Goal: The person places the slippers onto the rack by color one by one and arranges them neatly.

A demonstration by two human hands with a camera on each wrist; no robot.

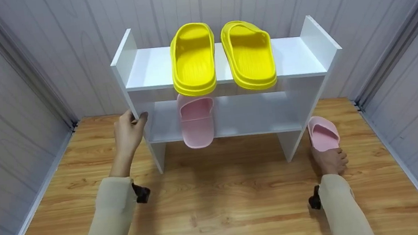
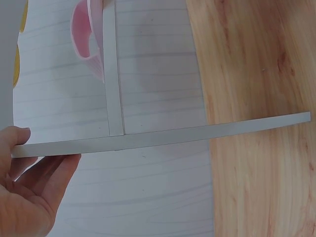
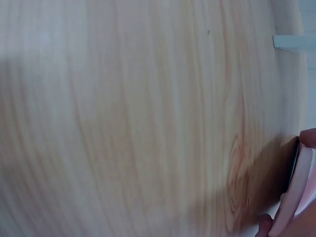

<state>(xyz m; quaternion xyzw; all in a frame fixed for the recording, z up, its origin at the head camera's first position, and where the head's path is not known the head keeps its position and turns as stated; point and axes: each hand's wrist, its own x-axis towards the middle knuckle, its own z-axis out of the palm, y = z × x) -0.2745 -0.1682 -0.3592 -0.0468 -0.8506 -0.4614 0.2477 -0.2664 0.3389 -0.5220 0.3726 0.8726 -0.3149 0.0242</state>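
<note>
My left hand (image 1: 128, 134) grips the front edge of the left side panel of a white shoe rack (image 1: 254, 112). In the left wrist view, thumb and fingers lie on opposite faces of that panel (image 2: 163, 137). Low beside the rack's right side, my right hand (image 1: 331, 161) holds a pink slipper (image 1: 322, 134) by its near end. Only the slipper's edge (image 3: 295, 192) and some fingertips show in the right wrist view. The other pink slipper (image 1: 199, 132) sits on the lower shelf towards the left, its near end overhanging the front.
On the top shelf rest a yellow slipper (image 1: 193, 65) and its mate (image 1: 251, 58), both jutting past the front edge. Panelled walls (image 1: 210, 1) close in behind and on both sides. Wood-patterned flooring (image 1: 220, 212) extends in front of the rack.
</note>
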